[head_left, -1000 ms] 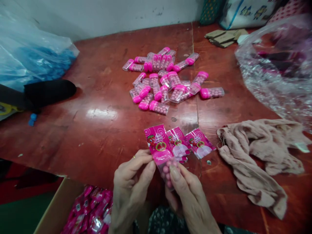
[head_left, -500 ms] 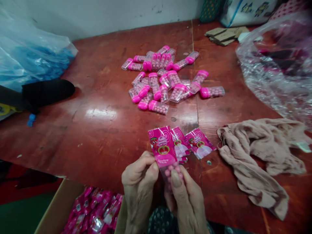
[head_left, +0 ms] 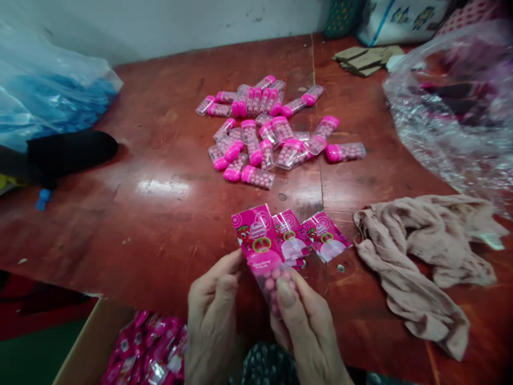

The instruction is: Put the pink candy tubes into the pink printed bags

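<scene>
My right hand (head_left: 306, 321) pinches a clear candy container (head_left: 276, 289) full of small pink balls, thumb on its front. A pink printed wrapper (head_left: 256, 235) with a strawberry figure covers the container's upper end. At the wrapper's lower left edge is my left hand (head_left: 214, 310), its thumb apart from the wrapper; the tip of its index finger is hidden behind that edge. Just beyond lie more flat printed wrappers (head_left: 326, 235) on the red table (head_left: 172, 224). Farther back, several pink-capped candy containers (head_left: 258, 176) are strewn in a loose pile.
A crumpled beige cloth (head_left: 409, 256) lies at right, below a clear plastic bag (head_left: 444, 144). Flattened cardboard (head_left: 366, 59) lies at the back. On the left are a bag with blue contents (head_left: 60, 101) and a black-covered object (head_left: 72, 155). Below the edge, a cardboard box (head_left: 78, 342) holds pink packets.
My left hand has moved left and its thumb has come away from the wrapper. The wrapped container has tilted slightly left in my right hand. The whole view has shifted a little.
</scene>
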`<state>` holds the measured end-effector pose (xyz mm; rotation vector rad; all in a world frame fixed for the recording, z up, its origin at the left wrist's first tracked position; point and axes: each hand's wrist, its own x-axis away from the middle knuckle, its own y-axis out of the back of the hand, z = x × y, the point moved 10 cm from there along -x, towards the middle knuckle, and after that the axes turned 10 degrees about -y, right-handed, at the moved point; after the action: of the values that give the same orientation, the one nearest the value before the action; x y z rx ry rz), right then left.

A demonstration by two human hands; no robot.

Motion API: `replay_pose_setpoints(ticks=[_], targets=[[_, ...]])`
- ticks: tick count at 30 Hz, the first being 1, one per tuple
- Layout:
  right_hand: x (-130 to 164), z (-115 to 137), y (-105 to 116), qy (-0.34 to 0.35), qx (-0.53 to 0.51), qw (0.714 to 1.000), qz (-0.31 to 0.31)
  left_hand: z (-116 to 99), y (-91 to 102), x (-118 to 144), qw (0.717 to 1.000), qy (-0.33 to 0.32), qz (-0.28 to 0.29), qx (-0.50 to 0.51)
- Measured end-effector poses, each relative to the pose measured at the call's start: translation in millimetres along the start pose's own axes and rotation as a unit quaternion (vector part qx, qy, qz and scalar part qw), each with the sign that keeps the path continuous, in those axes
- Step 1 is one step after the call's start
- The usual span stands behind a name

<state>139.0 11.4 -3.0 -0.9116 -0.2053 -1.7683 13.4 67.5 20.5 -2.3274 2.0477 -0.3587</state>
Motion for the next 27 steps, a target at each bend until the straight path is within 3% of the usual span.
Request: replay_pose_setpoints(ticks=[3,7,10,13,16,22,25,27], targets=[[3,12,-1,0.064,0.083,0.995,-0.008,18,-22.0,7,0.990,0.118,0.045,0.060],[12,25,6,0.139,0.202,0.965,-0.088,27,-26.8,22,0.983,0.150,-0.037,0.104],[17,25,0,0.164,0.261,0.947,-0.094,34,-15.2,38,0.979,0.161,-0.105,0.075],[19,22,-2,0.168,0.284,0.939,-0.096,35,8.2,53,0.972,0.145,-0.183,0.018],[21,28,-2,0.191,0.261,0.941,-0.097,39,15.3,59,0.963,0.154,-0.216,0.044],[17,33,-6,0.221,0.222,0.948,-0.053,35,-21.6,43,0.966,0.160,-0.115,0.166],[24,48,-7,0.289,0.268,0.919,-0.027,24,-23.4,38,0.974,0.129,-0.090,0.161],[36,68,-2,0.367,0.285,0.885,-0.041,17,-21.1,37,0.982,0.105,-0.074,0.140]])
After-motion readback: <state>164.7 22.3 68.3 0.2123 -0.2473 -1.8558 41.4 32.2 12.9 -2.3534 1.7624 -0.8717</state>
